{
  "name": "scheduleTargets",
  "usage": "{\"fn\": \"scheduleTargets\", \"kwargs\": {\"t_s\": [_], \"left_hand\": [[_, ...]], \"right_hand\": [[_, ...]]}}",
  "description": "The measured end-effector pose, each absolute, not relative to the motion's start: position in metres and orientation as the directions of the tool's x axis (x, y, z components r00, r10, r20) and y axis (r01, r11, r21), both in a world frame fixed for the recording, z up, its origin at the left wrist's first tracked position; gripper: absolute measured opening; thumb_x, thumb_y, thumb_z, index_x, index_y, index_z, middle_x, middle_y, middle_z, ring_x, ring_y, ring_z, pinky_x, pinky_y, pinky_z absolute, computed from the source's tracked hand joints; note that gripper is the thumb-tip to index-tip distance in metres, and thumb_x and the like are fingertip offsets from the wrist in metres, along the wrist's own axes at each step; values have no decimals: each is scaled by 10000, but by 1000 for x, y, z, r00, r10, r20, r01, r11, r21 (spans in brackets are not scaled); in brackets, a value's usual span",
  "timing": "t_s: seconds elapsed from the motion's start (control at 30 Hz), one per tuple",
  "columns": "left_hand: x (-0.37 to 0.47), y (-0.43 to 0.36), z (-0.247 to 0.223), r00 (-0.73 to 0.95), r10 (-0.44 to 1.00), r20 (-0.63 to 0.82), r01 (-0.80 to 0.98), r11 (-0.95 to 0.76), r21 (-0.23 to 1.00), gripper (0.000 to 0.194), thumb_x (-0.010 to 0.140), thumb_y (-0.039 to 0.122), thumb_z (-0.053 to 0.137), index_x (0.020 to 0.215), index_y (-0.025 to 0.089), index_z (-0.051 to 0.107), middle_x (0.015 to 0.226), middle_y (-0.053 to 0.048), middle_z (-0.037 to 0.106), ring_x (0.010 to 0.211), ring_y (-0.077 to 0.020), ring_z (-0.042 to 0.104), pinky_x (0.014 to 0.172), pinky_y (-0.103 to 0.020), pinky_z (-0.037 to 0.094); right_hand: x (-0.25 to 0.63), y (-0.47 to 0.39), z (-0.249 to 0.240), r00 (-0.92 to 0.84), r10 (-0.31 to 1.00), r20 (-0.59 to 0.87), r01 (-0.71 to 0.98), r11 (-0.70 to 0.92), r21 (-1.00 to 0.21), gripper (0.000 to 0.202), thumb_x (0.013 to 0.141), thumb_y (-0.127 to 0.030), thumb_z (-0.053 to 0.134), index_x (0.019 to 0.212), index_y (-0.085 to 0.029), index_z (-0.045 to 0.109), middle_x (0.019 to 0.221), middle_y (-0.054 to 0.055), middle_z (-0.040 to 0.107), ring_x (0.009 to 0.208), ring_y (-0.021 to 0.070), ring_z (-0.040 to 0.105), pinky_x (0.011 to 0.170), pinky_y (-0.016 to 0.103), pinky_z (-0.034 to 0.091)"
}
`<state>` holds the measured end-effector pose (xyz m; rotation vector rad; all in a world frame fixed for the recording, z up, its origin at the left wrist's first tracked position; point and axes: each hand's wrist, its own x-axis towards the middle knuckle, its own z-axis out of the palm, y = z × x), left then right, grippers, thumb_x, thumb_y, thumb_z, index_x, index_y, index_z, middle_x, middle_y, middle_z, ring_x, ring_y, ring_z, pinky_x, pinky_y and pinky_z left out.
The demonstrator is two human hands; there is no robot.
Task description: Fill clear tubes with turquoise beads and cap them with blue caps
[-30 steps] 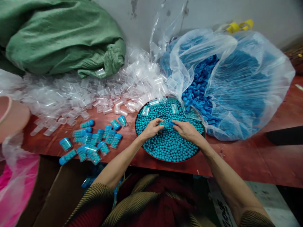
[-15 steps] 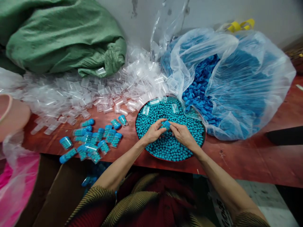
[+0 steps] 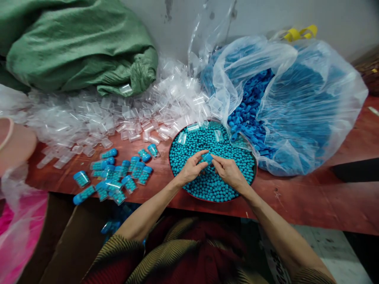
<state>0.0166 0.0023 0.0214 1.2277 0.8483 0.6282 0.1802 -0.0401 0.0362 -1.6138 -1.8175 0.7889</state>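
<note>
A small container with a blue cap (image 3: 207, 158) is between my hands, above a round red-rimmed tray of teal beads (image 3: 215, 188). The fingers of my left hand (image 3: 192, 169) are closed around its body. My right hand (image 3: 228, 170) pinches the blue cap from the right side. Part of the container is hidden by the fingers. A few clear empty containers (image 3: 182, 138) lie on the beads near the back of the tray. Left of the tray, several bead-filled containers with blue caps (image 3: 137, 170) lie in a loose pile.
Clear empty containers (image 3: 100, 118) are heaped along the back of the red table (image 3: 296, 201), beside a green sack (image 3: 83, 51). A plastic bag (image 3: 310, 102) of blue caps (image 3: 251, 106) stands at the back right. A pink tub (image 3: 17, 142) is at the left edge.
The hands have barely moved, and the blue cap is still between them. The camera view has shifted slightly.
</note>
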Motion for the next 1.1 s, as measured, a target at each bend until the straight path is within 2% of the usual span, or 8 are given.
{"fn": "scheduleTargets", "kwargs": {"t_s": [0.17,0.37,0.57,0.7,0.83,0.93,1.0,1.1], "left_hand": [[24,-5,22,481,847,-227,-33,276,960,376,762,285,578,1121,187,531,822,4,588,536,-56,480,419,-151,376],[28,-5,24,388,888,-246,-32,280,959,345,781,311,571,1103,200,510,668,57,500,425,-44,460,364,-155,344],[15,-1,27,523,812,-257,30,284,958,413,782,380,591,1141,212,476,720,47,549,417,-54,513,356,-156,350],[16,-5,29,556,794,-246,66,253,965,439,797,370,567,1185,218,429,827,15,588,456,-62,535,371,-163,382],[21,-11,31,514,841,-168,63,159,985,549,824,307,529,1335,243,341,811,19,556,474,-59,474,425,-190,415],[23,-15,30,480,875,-71,56,50,997,526,836,260,496,1345,218,372,806,5,561,609,-96,515,587,-232,473],[25,-16,30,474,880,-29,27,19,999,478,829,244,492,1299,192,425,907,-24,588,760,-132,555,720,-268,483],[25,-18,32,508,861,2,-34,18,999,425,803,242,518,1220,174,472,1028,-44,587,915,-164,557,870,-309,451]], "right_hand": [[183,-39,42,-256,966,31,669,201,-716,365,905,-280,383,1143,-183,643,659,15,650,577,142,572,596,240,442],[192,-33,41,-265,961,81,614,233,-754,384,861,-277,446,1203,-197,602,923,67,681,850,188,619,788,315,484],[206,-32,38,-160,985,-63,320,-9,-947,414,754,-347,609,1136,-187,620,782,9,626,630,129,567,627,293,501],[200,-32,37,-49,999,-22,134,-16,-991,609,728,-351,641,1293,-199,473,872,28,651,775,158,623,704,314,525],[187,-42,42,-99,994,43,444,82,-892,495,844,-362,507,1305,-188,466,1091,109,650,1034,229,611,889,393,490],[175,-54,41,-204,973,112,696,224,-682,696,809,-418,575,1402,-153,326,1314,188,505,1196,314,512,929,461,470],[167,-60,37,-214,959,188,777,284,-562,863,764,-453,629,1443,-131,204,1323,222,466,1162,350,530,861,487,507],[159,-64,29,-173,937,304,841,301,-449,869,786,-452,603,1443,-121,141,1191,214,530,963,331,625,701,460,557]]}}
